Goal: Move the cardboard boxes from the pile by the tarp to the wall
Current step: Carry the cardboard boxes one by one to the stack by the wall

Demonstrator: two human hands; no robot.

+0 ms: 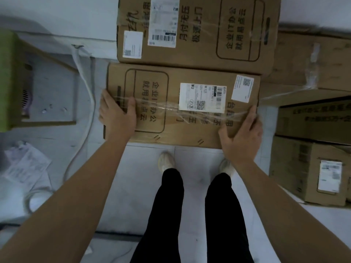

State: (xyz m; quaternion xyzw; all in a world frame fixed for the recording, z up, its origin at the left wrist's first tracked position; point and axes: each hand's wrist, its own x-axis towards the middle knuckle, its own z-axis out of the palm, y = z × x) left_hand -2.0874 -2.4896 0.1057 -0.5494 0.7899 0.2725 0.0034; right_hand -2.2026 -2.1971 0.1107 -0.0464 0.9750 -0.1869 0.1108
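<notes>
A long taped cardboard box [171, 130] with white labels lies in front of my feet. My left hand [116, 113] rests on its left end, fingers curled over the top. My right hand [242, 132] lies on its right end with the fingers spread along the edge. Directly behind it, touching, is a second similar cardboard box [201, 35] standing against the white wall [57, 14].
More cardboard boxes [313, 59] stand to the right, one near box [296, 168] with a white label. At left are a green stool [9, 78], an open flat box [55, 92], a white cable [83, 92] and loose papers [26, 164] on the tiled floor.
</notes>
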